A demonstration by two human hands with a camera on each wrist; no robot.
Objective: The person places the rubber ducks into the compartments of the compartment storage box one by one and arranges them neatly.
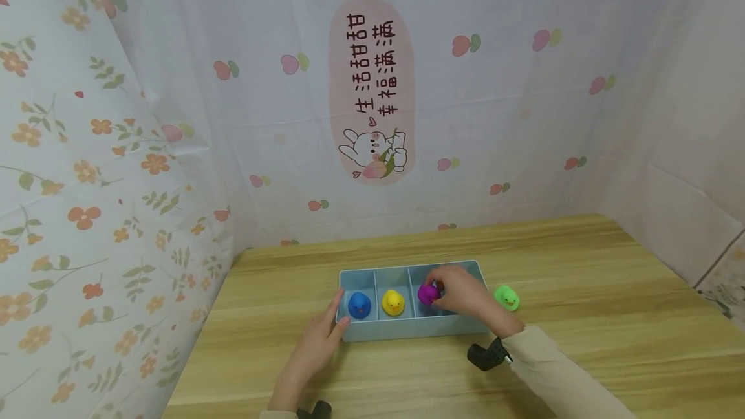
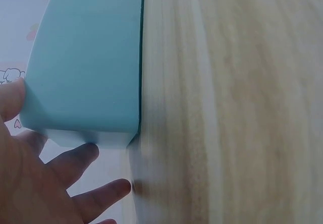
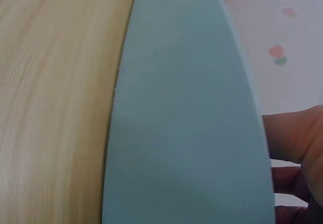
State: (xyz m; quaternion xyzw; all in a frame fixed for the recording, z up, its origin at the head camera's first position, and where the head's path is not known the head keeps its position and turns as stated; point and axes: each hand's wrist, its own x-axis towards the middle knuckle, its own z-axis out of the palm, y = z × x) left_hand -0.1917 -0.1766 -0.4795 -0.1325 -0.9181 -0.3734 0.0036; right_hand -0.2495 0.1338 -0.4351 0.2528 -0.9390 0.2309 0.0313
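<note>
A light teal divided tray [image 1: 407, 333] lies on the wooden table [image 1: 582, 277]. A blue duck [image 1: 359, 304] sits in its left compartment and a yellow duck [image 1: 392, 302] in the one beside it. My right hand [image 1: 445, 291] reaches over the tray and pinches a purple duck [image 1: 429, 293] in the third compartment from the left. My left hand [image 1: 336, 315] rests with straight fingers against the tray's left end. In the left wrist view the tray wall [image 2: 91, 57] fills the top left, with the fingers [image 2: 75, 158] spread below it. The right wrist view shows only the tray wall [image 3: 186, 123] and part of the hand [image 3: 298, 143].
A green duck [image 1: 507, 297] stands on the table just right of the tray. Patterned curtains close off the back, left and right. Bare tabletop stretches to the right and in front of the tray. Black wrist mounts [image 1: 485, 355] sit on both forearms.
</note>
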